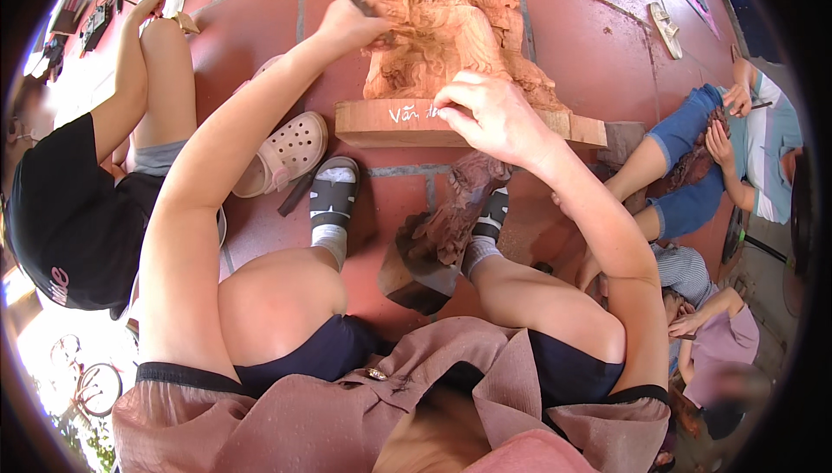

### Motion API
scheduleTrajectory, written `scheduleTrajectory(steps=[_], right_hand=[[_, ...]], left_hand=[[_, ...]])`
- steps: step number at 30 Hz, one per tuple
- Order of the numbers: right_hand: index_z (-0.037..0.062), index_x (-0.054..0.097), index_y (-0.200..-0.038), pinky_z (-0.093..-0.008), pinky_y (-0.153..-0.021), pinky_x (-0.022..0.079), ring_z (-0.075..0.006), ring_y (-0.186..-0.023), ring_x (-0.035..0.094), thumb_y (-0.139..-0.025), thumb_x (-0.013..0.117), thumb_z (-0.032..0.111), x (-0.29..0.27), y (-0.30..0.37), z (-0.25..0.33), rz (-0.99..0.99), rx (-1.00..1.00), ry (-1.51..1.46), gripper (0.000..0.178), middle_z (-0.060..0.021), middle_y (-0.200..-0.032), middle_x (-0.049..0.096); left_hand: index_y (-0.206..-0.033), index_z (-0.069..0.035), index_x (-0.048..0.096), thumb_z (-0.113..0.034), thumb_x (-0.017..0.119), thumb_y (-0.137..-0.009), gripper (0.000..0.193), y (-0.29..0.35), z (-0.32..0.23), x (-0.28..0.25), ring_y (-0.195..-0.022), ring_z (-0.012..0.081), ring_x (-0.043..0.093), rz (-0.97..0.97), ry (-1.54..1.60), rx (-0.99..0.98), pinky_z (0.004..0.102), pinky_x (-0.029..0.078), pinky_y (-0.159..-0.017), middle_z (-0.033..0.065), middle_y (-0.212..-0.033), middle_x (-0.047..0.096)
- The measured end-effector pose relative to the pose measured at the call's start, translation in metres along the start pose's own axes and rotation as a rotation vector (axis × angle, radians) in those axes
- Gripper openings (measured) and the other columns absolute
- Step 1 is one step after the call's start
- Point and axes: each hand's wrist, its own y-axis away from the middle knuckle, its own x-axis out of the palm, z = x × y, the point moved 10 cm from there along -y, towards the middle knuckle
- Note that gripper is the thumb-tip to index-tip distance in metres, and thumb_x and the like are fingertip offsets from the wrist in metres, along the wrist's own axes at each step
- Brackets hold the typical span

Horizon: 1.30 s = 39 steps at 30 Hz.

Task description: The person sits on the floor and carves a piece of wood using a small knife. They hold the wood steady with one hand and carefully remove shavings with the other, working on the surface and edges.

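A pale reddish wooden carving [451, 31], a figure on a thick base [373, 122] with white handwriting on its front, stands on the floor ahead of me. My left hand [351, 26] is closed round a dark, narrow, flat-ended tool [360, 0] at the carving's left side; its exact kind is not clear. In front of the carving's lower right, my right hand [498, 117] is loosely curled, thumb apart from the fingers, with nothing visible in it. Whether it touches the wood cannot be told. Between my feet leans a darker carved wooden piece [472, 187] with a blocky end [416, 274].
Red floor tiles [260, 18] lie all around. A pale clog [295, 152] sits by my left foot. On the left crouches a person in black [65, 213]; on the right a person in jeans [685, 143] holds dark carved wood. Sandals [666, 31] lie at the far right.
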Motion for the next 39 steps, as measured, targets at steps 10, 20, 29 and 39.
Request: scheduleTrajectory(steps=[10,20,29,39], right_hand=[[0.001,0.063,-0.089,-0.0368,-0.069,0.049,-0.0292,-0.076,0.06,-0.083,0.061,0.011,-0.001,-0.002,0.0,0.028,0.026,0.006,0.012,-0.0133,-0.084,0.06],[0.0011,0.063,-0.091,-0.0372,-0.07,0.048,-0.0292,-0.078,0.06,-0.082,0.061,0.01,0.001,-0.003,-0.003,0.057,0.049,0.011,0.013,-0.0133,-0.085,0.06],[0.0017,0.063,-0.091,-0.0371,-0.069,0.048,-0.0295,-0.078,0.06,-0.082,0.061,0.011,0.002,-0.003,-0.003,0.072,0.046,0.02,0.013,-0.0133,-0.086,0.059],[0.0017,0.062,-0.088,-0.0382,-0.068,0.048,-0.0303,-0.077,0.059,-0.083,0.06,0.011,0.001,-0.003,-0.002,0.037,0.036,0.007,0.011,-0.0134,-0.083,0.058]], left_hand=[[-0.079,-0.004,0.065,-0.018,0.068,-0.075,0.015,0.005,-0.017,0.001,-0.06,0.0107,0.062,-0.104,-0.171,0.191,0.026,0.051,-0.059,0.0042,-0.066,0.065],[-0.08,-0.006,0.069,-0.021,0.07,-0.072,0.017,-0.002,-0.012,-0.007,-0.062,0.0131,0.062,-0.172,-0.159,0.223,0.0264,0.051,-0.062,0.0048,-0.072,0.067],[-0.085,-0.002,0.066,-0.013,0.069,-0.079,0.014,-0.004,-0.011,-0.002,-0.056,0.0099,0.063,-0.178,-0.189,0.182,0.0222,0.052,-0.055,0.0057,-0.069,0.067],[-0.093,-0.002,0.054,-0.006,0.059,-0.082,0.013,-0.01,-0.044,-0.067,-0.056,0.0113,0.059,-0.142,0.026,0.277,0.0258,0.051,-0.049,0.0063,-0.072,0.061]])
